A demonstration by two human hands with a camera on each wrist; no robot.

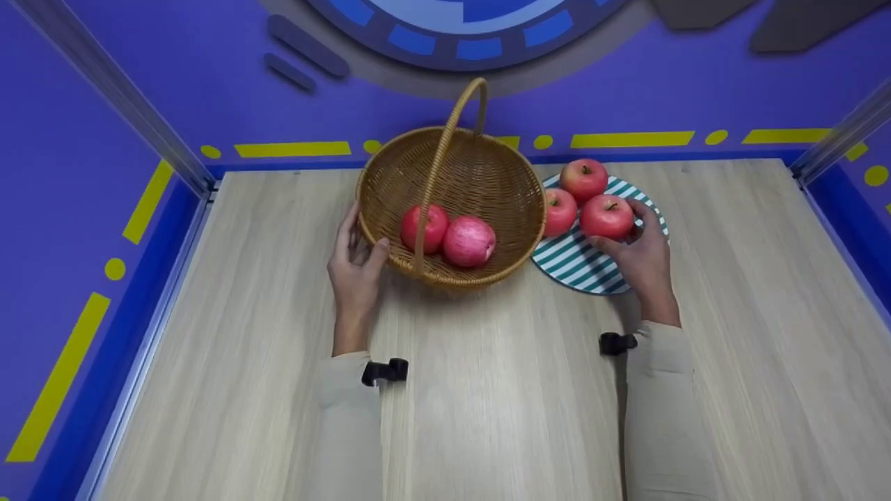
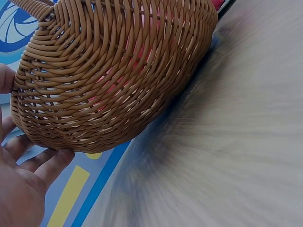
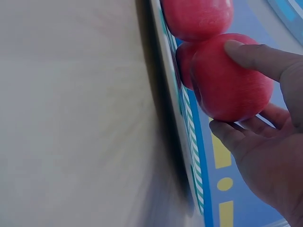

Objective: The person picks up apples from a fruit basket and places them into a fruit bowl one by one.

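A brown wicker basket (image 1: 511,216) with an arched handle holds two red apples, one apple (image 1: 435,229) under the handle and a pinker apple (image 1: 469,241) beside it. My left hand (image 1: 356,275) holds the basket's left side, thumb near the rim. In the left wrist view its fingers (image 2: 54,168) touch the woven outer wall. My right hand (image 1: 644,261) grips a red apple (image 1: 607,216) over a striped round plate (image 1: 585,271), thumb on one side and fingers on the other. Two more apples, a rear apple (image 1: 583,179) and a left apple (image 1: 559,212), are beside it.
Everything stands on a pale wooden table (image 1: 487,390). A blue-purple wall (image 1: 243,97) with yellow marks rises behind it, and side panels flank it. The basket's right rim overlaps the plate's left edge in the head view.
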